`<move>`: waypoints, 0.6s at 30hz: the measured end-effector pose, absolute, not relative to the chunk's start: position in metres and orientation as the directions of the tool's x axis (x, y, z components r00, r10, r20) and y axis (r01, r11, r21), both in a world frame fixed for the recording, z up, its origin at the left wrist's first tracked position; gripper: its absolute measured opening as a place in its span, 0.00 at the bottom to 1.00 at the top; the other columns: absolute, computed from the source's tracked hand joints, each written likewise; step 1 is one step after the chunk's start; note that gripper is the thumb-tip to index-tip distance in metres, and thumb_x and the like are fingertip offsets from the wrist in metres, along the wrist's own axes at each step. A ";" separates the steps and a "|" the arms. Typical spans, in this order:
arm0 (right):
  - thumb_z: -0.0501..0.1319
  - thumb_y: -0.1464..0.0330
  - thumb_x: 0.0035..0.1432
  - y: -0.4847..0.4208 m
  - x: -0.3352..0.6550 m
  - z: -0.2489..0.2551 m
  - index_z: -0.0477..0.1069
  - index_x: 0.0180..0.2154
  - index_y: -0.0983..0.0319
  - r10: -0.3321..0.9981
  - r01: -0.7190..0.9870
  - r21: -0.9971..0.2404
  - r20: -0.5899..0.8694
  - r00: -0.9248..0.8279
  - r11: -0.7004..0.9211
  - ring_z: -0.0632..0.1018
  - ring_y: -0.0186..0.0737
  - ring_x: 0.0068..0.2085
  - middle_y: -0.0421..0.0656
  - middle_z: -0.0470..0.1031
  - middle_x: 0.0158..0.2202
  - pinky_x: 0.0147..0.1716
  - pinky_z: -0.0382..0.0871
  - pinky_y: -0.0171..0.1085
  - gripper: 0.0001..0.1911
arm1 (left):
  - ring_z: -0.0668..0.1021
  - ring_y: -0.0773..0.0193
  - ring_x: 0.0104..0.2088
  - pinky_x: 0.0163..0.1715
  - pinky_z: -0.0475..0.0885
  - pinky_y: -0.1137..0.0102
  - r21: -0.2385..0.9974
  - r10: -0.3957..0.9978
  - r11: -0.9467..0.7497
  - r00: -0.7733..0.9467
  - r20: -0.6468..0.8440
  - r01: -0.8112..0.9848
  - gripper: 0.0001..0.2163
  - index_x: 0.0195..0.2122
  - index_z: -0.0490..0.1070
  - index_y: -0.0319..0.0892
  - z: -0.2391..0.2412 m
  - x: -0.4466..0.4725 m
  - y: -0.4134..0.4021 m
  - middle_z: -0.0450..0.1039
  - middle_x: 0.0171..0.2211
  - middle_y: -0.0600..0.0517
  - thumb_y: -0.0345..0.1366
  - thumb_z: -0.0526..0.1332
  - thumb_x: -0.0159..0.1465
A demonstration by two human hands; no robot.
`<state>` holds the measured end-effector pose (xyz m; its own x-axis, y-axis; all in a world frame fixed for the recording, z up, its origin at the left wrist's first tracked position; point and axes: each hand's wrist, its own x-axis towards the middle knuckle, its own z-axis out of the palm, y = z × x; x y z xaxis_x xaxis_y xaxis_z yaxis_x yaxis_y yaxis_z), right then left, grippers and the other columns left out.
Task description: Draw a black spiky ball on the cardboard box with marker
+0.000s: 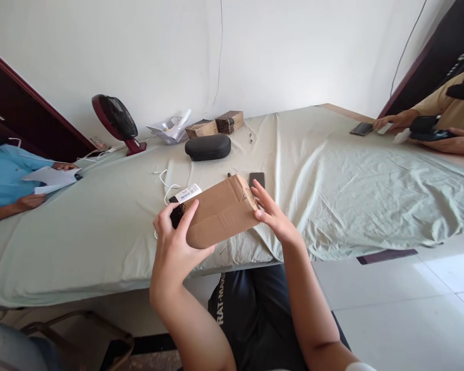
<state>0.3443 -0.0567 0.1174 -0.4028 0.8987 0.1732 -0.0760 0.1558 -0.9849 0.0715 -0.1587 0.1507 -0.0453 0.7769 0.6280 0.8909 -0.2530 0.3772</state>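
The box [220, 211], of brown cardboard, was found at the centre of the frame, raised above the near edge of the table [108, 232] and tilted, its right end higher than its left. The left hand [178, 247] gripped it at the left end, fingers over the upper side and thumb along the lower edge. The right hand [276, 219] was at the right end with fingers spread and extended; a fingertip met the end of the box, and the hand was not closed around it. A white label [189, 192] showed at the upper left of the box, beside a dark patch whose nature could not be determined.

Just behind the box lay a phone [257, 179]; a white cable [166, 183] lay to its left. In the upper centre stood a black case [208, 147], with two cartons [229, 121] behind. A fan [118, 118] stood at upper left. At the left edge, a person in blue [7, 175] held papers [52, 178].
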 end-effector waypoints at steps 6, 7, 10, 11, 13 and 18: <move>0.70 0.35 0.55 -0.058 0.345 0.122 0.47 0.80 0.42 0.870 -0.079 -0.990 0.144 -0.471 0.121 0.48 0.65 0.83 0.42 0.46 0.84 0.79 0.38 0.71 0.61 | 0.65 0.27 0.69 0.70 0.66 0.35 0.379 0.773 -0.258 -0.045 0.632 0.888 0.57 0.76 0.62 0.65 0.154 0.066 -0.169 0.61 0.68 0.42 0.50 0.85 0.45; 0.70 0.34 0.53 -0.058 0.346 0.122 0.47 0.80 0.43 0.876 -0.075 -0.987 0.159 -0.454 0.140 0.50 0.67 0.82 0.44 0.48 0.83 0.79 0.40 0.72 0.63 | 0.66 0.29 0.69 0.70 0.67 0.37 0.392 0.765 -0.271 -0.051 0.642 0.879 0.57 0.76 0.62 0.64 0.154 0.065 -0.167 0.62 0.67 0.42 0.54 0.84 0.45; 0.72 0.33 0.48 -0.058 0.346 0.122 0.45 0.80 0.44 0.880 -0.101 -0.963 0.268 -0.392 0.248 0.57 0.73 0.79 0.48 0.50 0.82 0.76 0.50 0.75 0.68 | 0.70 0.37 0.67 0.71 0.68 0.43 0.450 0.708 -0.325 -0.101 0.699 0.832 0.48 0.76 0.64 0.62 0.152 0.065 -0.161 0.66 0.63 0.42 0.62 0.77 0.55; 0.73 0.33 0.48 -0.060 0.344 0.122 0.44 0.81 0.43 0.870 -0.104 -0.945 0.327 -0.370 0.311 0.57 0.73 0.79 0.48 0.48 0.82 0.75 0.53 0.74 0.69 | 0.70 0.39 0.68 0.72 0.67 0.45 0.481 0.687 -0.329 -0.144 0.712 0.812 0.44 0.76 0.64 0.61 0.152 0.067 -0.159 0.66 0.63 0.43 0.61 0.74 0.59; 0.72 0.33 0.48 -0.064 0.339 0.122 0.42 0.81 0.42 0.817 -0.081 -0.874 0.477 -0.324 0.478 0.51 0.72 0.81 0.43 0.43 0.83 0.76 0.52 0.73 0.68 | 0.68 0.42 0.72 0.73 0.66 0.48 0.583 0.643 -0.304 -0.290 0.709 0.753 0.37 0.74 0.65 0.59 0.150 0.072 -0.155 0.64 0.67 0.42 0.58 0.70 0.66; 0.75 0.37 0.47 -0.076 0.326 0.129 0.36 0.81 0.38 0.649 -0.018 -0.691 0.687 -0.327 0.723 0.30 0.65 0.83 0.28 0.29 0.84 0.80 0.40 0.70 0.71 | 0.71 0.48 0.71 0.50 0.82 0.63 0.929 0.658 -0.293 -0.656 0.369 0.228 0.28 0.71 0.63 0.60 0.135 0.073 -0.143 0.61 0.74 0.45 0.61 0.59 0.73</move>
<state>0.3258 -0.0757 0.1287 -0.3271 0.6487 0.6871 -0.0183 0.7226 -0.6910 0.0732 -0.1434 0.1350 -0.6562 0.6585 0.3685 0.2276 -0.2929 0.9286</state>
